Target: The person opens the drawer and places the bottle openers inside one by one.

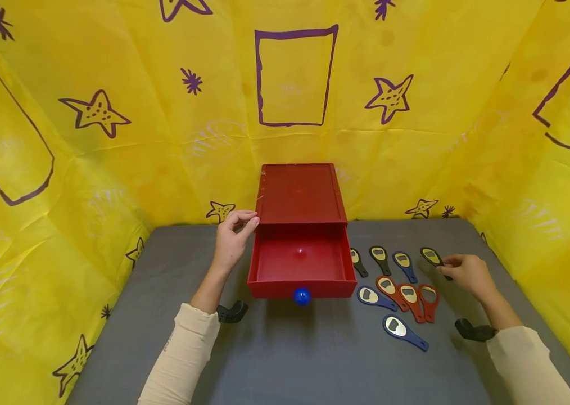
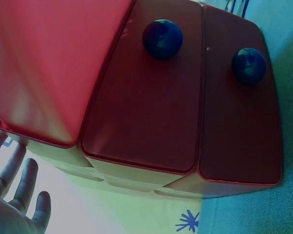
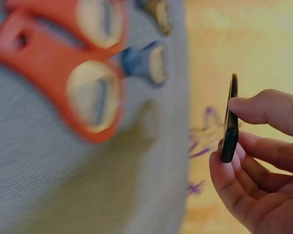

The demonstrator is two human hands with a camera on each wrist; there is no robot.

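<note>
A red drawer cabinet (image 1: 299, 194) stands with its top drawer (image 1: 301, 289) pulled out; the drawer's inside holds nothing and a blue knob (image 1: 302, 296) is on its front. My left hand (image 1: 233, 239) is at the cabinet's upper left edge, its thumb and forefinger by the corner. In the left wrist view its other fingers (image 2: 27, 183) are extended. My right hand (image 1: 469, 274) pinches a black bottle opener (image 3: 229, 141) by its handle, thumb on one side and fingers on the other. The opener (image 1: 431, 256) is raised at the right of the table, its oval metal face showing.
Several bottle openers lie right of the drawer: black (image 1: 379, 260), blue (image 1: 405, 332) and red (image 1: 410, 301), some overlapping. Two lower drawers (image 2: 146, 107) with blue knobs are closed. Yellow patterned cloth (image 1: 204, 163) hangs behind and beside the grey table (image 1: 285, 360).
</note>
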